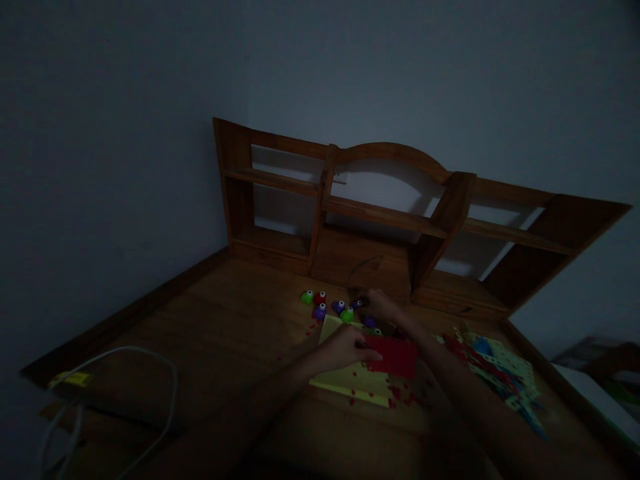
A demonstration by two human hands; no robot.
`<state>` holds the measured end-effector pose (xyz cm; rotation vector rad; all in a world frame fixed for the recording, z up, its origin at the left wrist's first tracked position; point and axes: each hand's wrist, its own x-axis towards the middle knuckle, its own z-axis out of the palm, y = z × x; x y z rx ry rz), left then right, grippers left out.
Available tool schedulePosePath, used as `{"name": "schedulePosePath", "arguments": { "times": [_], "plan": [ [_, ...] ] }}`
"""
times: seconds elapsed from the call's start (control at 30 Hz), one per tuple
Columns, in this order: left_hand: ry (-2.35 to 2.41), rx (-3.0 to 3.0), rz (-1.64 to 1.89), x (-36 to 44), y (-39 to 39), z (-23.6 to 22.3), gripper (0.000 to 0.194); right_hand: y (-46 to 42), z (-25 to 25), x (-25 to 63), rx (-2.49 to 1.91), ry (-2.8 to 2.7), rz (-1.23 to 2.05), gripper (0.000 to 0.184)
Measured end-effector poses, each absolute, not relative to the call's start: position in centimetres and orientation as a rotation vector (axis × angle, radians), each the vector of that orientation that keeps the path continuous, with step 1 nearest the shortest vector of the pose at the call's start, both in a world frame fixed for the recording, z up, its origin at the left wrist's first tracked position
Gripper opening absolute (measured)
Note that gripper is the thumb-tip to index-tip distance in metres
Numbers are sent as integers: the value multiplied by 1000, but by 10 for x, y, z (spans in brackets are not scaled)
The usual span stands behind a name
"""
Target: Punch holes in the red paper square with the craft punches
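My left hand [345, 347] pinches a red sheet of paper [397, 357] between thumb and fingers, above a yellow sheet or pad [350, 383]. Farther back, my right hand [381, 304] is closed at a small purple craft punch [356, 305] with a white eye-like dot; the dim light blurs its fingertips. Several similar rounded punches stand around it, among them a green one [347, 315], a red one [320, 298] and another purple one [320, 311]. Small red paper bits [395, 393] lie on and beside the yellow sheet.
On the right of the wooden desk [240, 333] lies a heap of cut coloured paper [495, 370]. A wooden shelf unit [370, 257] stands along the back wall. At the left, a white cable [173, 387] loops near a yellow object [73, 379].
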<state>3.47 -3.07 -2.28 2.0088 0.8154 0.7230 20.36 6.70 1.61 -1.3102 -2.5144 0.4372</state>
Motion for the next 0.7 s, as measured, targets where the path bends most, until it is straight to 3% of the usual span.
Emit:
{"name": "schedulePosePath", "arguments": {
  "times": [0.7],
  "plan": [
    [670, 1883, 761, 34, -32, -17, 51, 64, 8, 200, -1299, -2462, 377, 27]
  ]
}}
